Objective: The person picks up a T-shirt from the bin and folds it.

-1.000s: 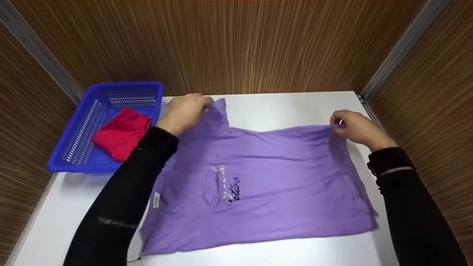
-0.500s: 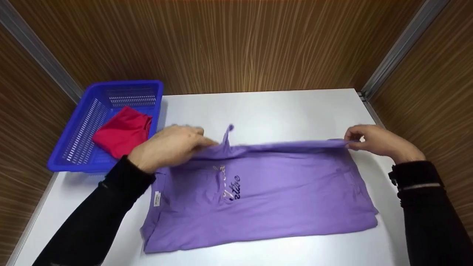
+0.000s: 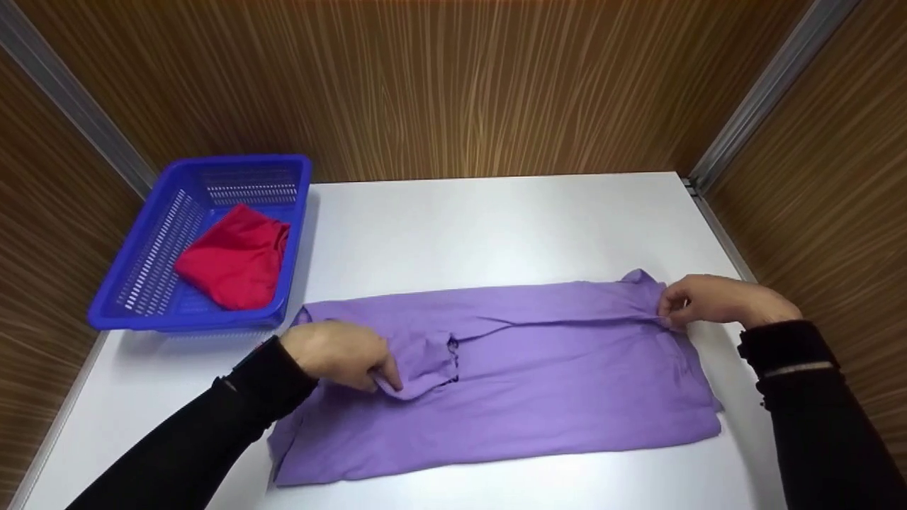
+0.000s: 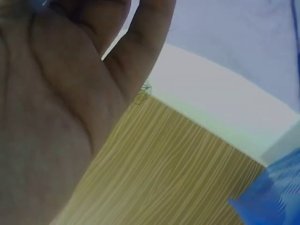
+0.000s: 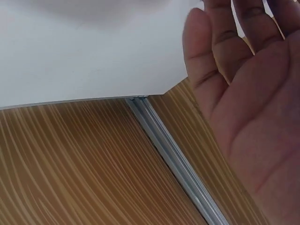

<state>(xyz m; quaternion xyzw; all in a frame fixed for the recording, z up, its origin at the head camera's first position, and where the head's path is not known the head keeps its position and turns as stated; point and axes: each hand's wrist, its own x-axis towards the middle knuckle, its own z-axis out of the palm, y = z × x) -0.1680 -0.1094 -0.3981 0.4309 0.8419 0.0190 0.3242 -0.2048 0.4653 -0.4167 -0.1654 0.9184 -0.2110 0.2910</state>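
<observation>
A purple T-shirt (image 3: 567, 397) lies across the white table, its far side folded over toward the near side. My left hand (image 3: 344, 353) pinches the sleeve of the folded flap, over the chest print, of which only a dark sliver shows. At the hem end on the right, my right hand (image 3: 719, 301) pinches the edge of the same flap between thumb and fingers. A small corner of cloth sticks up beyond that hand. In the left wrist view the left palm (image 4: 56, 108) shows, and the right palm (image 5: 267, 122) fills the side of the right wrist view.
A blue plastic basket (image 3: 134, 319) stands at the back left, with a folded red cloth (image 3: 237, 258) in it. Wood-patterned panels (image 3: 482, 85) wall the white table (image 3: 496, 234) at the back and sides, joined by metal strips.
Both hands have brought the shirt's far side over toward the near side and down. The sleeve now lies over the chest print, and the neck label is covered.
</observation>
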